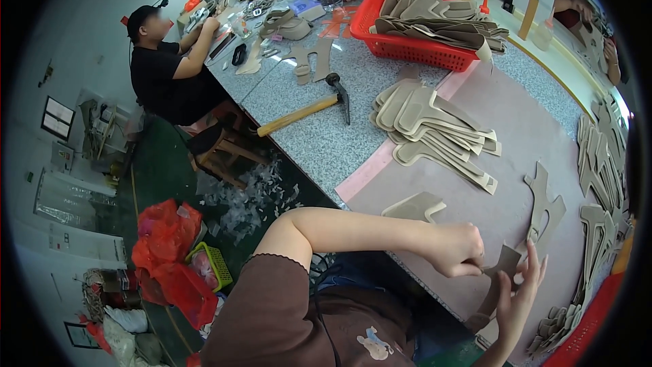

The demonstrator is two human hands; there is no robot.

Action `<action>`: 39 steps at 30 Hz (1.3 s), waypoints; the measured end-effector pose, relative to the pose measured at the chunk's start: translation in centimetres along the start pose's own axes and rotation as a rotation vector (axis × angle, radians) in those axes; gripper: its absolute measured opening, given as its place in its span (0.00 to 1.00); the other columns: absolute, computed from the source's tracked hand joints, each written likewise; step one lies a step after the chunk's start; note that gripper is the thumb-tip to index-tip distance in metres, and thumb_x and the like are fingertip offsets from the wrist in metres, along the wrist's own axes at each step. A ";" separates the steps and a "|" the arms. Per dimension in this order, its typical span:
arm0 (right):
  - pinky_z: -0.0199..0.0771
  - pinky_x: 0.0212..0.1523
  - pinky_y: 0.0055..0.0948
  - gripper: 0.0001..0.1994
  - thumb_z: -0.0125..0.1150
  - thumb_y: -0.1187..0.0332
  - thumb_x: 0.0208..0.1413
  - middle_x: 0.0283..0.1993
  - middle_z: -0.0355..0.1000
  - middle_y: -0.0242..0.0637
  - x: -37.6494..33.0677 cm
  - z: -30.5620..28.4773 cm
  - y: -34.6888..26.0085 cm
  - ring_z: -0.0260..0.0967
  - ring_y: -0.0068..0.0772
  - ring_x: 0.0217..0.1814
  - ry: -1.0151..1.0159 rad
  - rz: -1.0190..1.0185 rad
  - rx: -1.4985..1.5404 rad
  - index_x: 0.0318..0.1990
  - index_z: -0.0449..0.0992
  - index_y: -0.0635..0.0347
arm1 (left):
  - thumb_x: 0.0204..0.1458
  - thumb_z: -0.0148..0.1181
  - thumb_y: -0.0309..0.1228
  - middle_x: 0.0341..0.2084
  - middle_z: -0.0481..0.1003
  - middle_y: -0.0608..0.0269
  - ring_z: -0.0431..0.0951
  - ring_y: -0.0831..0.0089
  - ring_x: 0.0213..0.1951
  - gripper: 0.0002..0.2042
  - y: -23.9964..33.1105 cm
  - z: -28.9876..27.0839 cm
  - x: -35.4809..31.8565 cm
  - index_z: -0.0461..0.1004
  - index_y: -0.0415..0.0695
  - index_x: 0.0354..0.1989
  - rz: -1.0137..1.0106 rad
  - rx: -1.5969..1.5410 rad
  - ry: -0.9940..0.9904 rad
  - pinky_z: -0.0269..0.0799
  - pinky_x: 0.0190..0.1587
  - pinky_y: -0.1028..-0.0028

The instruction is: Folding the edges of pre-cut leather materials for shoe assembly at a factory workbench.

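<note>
My left hand [462,250] is closed near the table's front edge, its fingertips at the side of a brown leather-like cut piece [490,298]. Beside it, my right hand [519,295] has its fingers stretched out, with the thumb against the same piece. Just beyond the right fingertips lies a beige forked piece [541,207]. Left of it, another beige piece [415,206] rests close to my left forearm. A fanned stack of beige cut pieces [435,126] lies farther back on the pinkish sheet [475,211].
A red basket [414,52] full of cut pieces stands at the back. The hammer [309,110] lies left of the stack. More stacked pieces [598,163] line the right side. Across the far left corner, a person [170,61] sits working. Scraps [251,197] litter the floor.
</note>
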State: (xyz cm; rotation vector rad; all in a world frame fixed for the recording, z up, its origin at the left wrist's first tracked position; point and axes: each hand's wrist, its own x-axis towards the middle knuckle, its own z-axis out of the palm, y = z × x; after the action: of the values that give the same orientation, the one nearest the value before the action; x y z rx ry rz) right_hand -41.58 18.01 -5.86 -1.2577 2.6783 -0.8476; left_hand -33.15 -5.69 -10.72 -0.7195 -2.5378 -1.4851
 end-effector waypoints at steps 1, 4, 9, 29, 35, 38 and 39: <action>0.49 0.77 0.45 0.35 0.67 0.74 0.53 0.44 0.71 0.42 0.0 0.5 0.1 0.67 0.39 0.44 0.112 -0.088 -0.179 0.71 0.65 0.62 | 0.54 0.63 0.31 0.21 0.76 0.53 0.74 0.52 0.23 0.10 -0.2 -0.1 -0.2 0.76 0.39 0.23 -0.001 0.002 -0.001 0.73 0.29 0.62; 0.54 0.72 0.50 0.35 0.70 0.65 0.54 0.55 0.71 0.45 -3.5 2.6 0.5 0.68 0.45 0.51 0.215 -0.121 -0.331 0.70 0.66 0.60 | 0.53 0.64 0.33 0.27 0.76 0.54 0.75 0.54 0.27 0.09 -1.1 -0.5 -1.1 0.77 0.39 0.28 -0.180 0.112 -0.050 0.73 0.33 0.63; 0.61 0.64 0.52 0.34 0.72 0.57 0.53 0.56 0.71 0.44 -6.5 4.0 -6.5 0.67 0.51 0.56 0.065 0.192 -0.217 0.67 0.70 0.58 | 0.52 0.64 0.33 0.33 0.74 0.55 0.73 0.58 0.33 0.09 -2.4 0.1 -1.6 0.77 0.40 0.35 -0.114 0.403 0.128 0.71 0.40 0.65; 0.70 0.44 0.29 0.42 0.80 0.73 0.43 0.46 0.71 0.36 -10.6 5.4 -1.6 0.67 0.31 0.41 0.247 0.413 0.342 0.69 0.67 0.61 | 0.52 0.64 0.24 0.45 0.76 0.61 0.74 0.63 0.43 0.17 1.0 1.6 0.5 0.79 0.44 0.52 -0.105 0.289 -0.082 0.68 0.51 0.67; 0.67 0.45 0.28 0.37 0.80 0.64 0.44 0.43 0.72 0.34 -9.9 5.2 -2.0 0.66 0.32 0.38 0.335 0.344 0.009 0.64 0.73 0.61 | 0.52 0.64 0.25 0.45 0.74 0.62 0.73 0.64 0.42 0.17 1.4 3.9 2.9 0.79 0.43 0.52 -0.027 0.358 -0.196 0.67 0.49 0.69; 0.67 0.46 0.29 0.33 0.80 0.59 0.44 0.42 0.72 0.33 -9.3 6.2 -1.5 0.66 0.32 0.38 0.322 0.317 -0.131 0.59 0.76 0.60 | 0.52 0.65 0.26 0.45 0.74 0.62 0.72 0.65 0.42 0.18 1.0 4.3 2.9 0.79 0.43 0.53 -0.005 0.397 -0.226 0.67 0.49 0.69; 0.66 0.47 0.29 0.32 0.80 0.57 0.44 0.42 0.72 0.33 -9.2 6.5 -1.4 0.66 0.32 0.38 0.314 0.302 -0.200 0.57 0.78 0.60 | 0.51 0.65 0.26 0.45 0.74 0.62 0.72 0.65 0.42 0.19 0.8 4.4 2.9 0.79 0.43 0.54 0.004 0.416 -0.240 0.67 0.48 0.69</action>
State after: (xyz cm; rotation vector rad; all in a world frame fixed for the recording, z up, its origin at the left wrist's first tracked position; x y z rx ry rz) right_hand -32.72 21.06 -12.22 -0.7649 3.1592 -0.8075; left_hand -34.76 -0.61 -11.40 -0.8719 -2.8795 -0.8607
